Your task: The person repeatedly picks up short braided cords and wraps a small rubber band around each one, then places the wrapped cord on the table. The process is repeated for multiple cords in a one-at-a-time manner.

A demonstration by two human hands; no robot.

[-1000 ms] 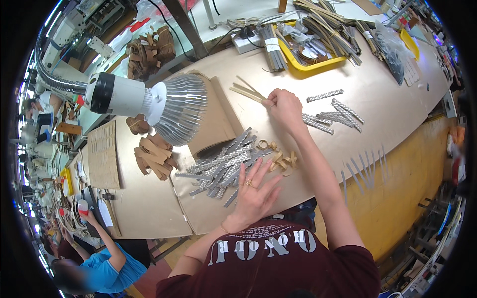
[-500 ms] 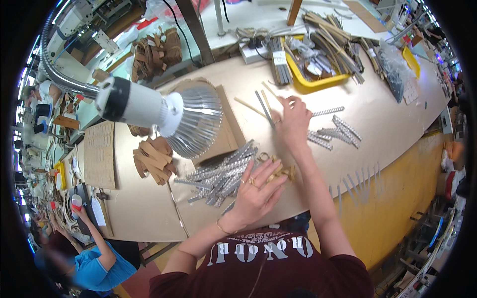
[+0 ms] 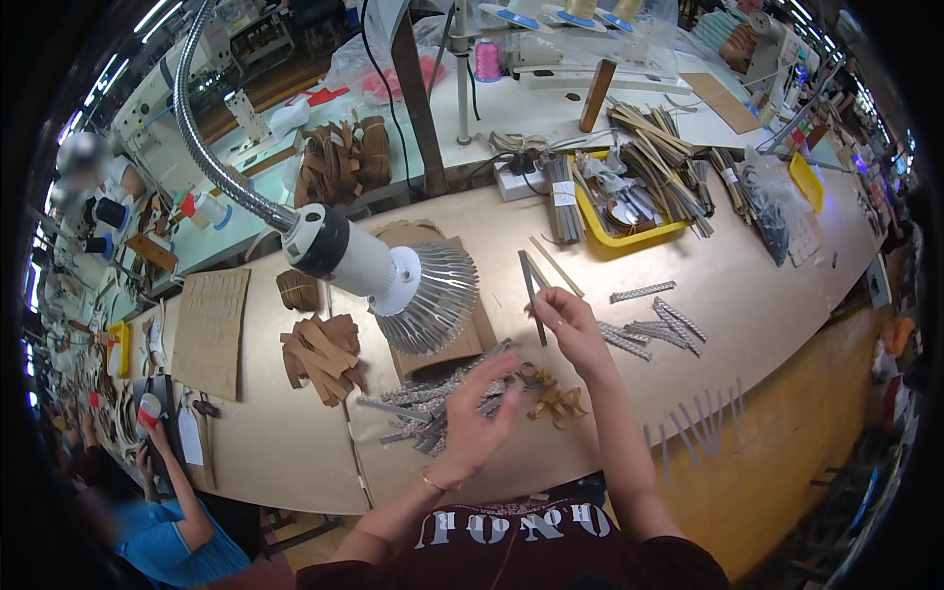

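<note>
My right hand (image 3: 570, 332) has its thumb and fingertips pinched on a narrow dark grey strip (image 3: 526, 270), which lies lengthwise on the bench. Two thin beige strips (image 3: 558, 267) rest just beyond it. To the right of that hand lie several short silver braided strips (image 3: 677, 323). My left hand (image 3: 480, 418) is open with its fingers apart, holding nothing, above a heap of silver and grey braided strips (image 3: 413, 401) that it partly covers. Between my two hands sits a small cluster of curled gold-brown strips (image 3: 560, 403).
A lamp (image 3: 423, 300) on a bendable metal neck hangs over cardboard on the left. Brown leather-like strips (image 3: 324, 354) are piled beyond it. A yellow tray (image 3: 639, 238) of strips stands at the back. Grey strips (image 3: 693, 433) hang along the near edge. A co-worker (image 3: 182, 531) is at lower left.
My left hand has lifted off the gold-brown strips and moved slightly left, uncovering them. My right hand has drawn nearer to me and pinches the grey strip. The whole view has shifted.
</note>
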